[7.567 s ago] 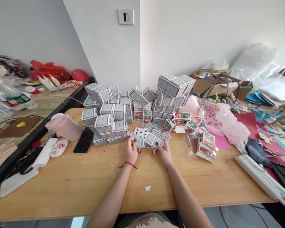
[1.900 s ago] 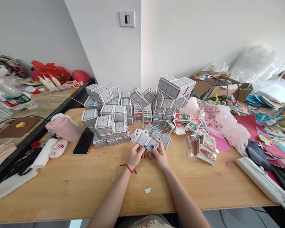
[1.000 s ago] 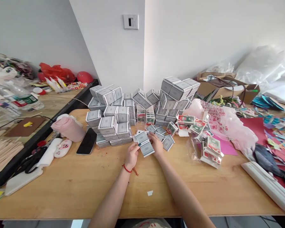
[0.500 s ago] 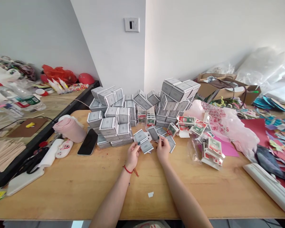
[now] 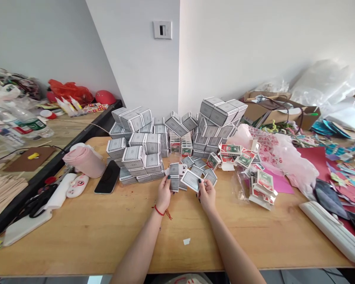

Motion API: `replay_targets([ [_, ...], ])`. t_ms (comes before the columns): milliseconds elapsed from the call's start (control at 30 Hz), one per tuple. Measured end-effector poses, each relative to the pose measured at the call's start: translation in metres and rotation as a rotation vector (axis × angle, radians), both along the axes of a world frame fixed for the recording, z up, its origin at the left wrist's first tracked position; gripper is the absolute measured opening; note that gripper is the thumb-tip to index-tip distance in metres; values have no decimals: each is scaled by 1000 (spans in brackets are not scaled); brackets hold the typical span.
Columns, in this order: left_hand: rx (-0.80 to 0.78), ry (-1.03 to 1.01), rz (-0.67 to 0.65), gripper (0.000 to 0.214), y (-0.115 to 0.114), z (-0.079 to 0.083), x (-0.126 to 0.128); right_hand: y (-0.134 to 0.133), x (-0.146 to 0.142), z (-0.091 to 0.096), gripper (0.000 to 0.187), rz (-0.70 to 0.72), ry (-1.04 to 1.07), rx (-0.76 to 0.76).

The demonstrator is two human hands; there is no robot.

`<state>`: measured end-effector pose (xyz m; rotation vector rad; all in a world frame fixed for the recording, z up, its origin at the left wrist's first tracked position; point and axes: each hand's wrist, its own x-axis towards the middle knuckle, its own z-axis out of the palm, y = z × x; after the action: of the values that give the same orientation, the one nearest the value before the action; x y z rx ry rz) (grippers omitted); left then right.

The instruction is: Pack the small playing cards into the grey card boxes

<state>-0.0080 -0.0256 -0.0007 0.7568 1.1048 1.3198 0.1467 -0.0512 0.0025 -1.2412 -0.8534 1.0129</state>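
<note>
My left hand pinches joined playing cards with grey patterned backs, held nearly upright above the table. In my right hand, thumb and fingers grip a single playing card, tilted with its patterned back up. The two hands are apart, and the cards are close to each other. Behind them lie loose playing cards, one of them face up. Farther back, blocks folded from cards are stacked in a left pile and a right pile, with a V-shaped piece between.
Opened red and green card boxes and a clear wrapper lie on the right, by a pink plastic bag. At left are a black phone and a pink roll. A paper scrap rests near the front.
My right hand has moved from the loose cards toward me and now holds a card. The cards in my left hand have turned more upright.
</note>
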Motion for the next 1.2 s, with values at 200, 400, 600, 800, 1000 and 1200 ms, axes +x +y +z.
replay_targets([
  [200, 32, 19, -5, 40, 1, -5, 0, -3, -2, -1, 34, 61, -5, 7],
  [400, 121, 217, 0, 39, 3, -9, -4, -3, -1, -3, 33, 16, -9, 7],
  [600, 156, 338, 5, 40, 2, -7, -5, -4, 1, 0, 34, 49, 10, 0],
  [800, 91, 295, 56, 37, -4, -1, 2, -3, 2, -1, 35, 60, 2, -1],
  [1000, 63, 289, 84, 32, -7, 7, 5, -2, 6, -10, 36, 61, -62, -4],
  [1200, 89, 356, 106, 32, -9, 8, 5, -1, 9, -15, 36, 44, -171, 7],
])
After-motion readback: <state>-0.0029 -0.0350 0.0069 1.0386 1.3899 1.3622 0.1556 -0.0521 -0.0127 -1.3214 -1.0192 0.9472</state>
